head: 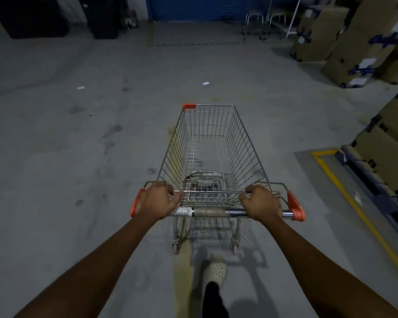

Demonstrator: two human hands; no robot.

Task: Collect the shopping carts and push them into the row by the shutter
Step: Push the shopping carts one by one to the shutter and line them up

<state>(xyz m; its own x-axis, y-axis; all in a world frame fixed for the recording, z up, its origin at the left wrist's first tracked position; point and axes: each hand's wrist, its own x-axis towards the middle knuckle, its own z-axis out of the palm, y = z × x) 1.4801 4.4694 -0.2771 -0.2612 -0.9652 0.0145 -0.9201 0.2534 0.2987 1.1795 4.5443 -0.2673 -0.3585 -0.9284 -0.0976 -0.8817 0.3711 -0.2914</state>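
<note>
Currently the empty shopping cart (213, 154) is held mid-floor by its handle bar (213, 212), left hand (157, 198) and right hand (262, 203) both wrapped tight around it, and a straight push toward the blue shutter (198, 8) ahead is judged next.

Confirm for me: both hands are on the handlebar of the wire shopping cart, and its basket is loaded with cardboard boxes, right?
Not quite. The head view shows the wire shopping cart with an empty basket; the brown cardboard boxes are stacked on the floor to the right. The left hand and right hand do grip its handlebar.
</note>
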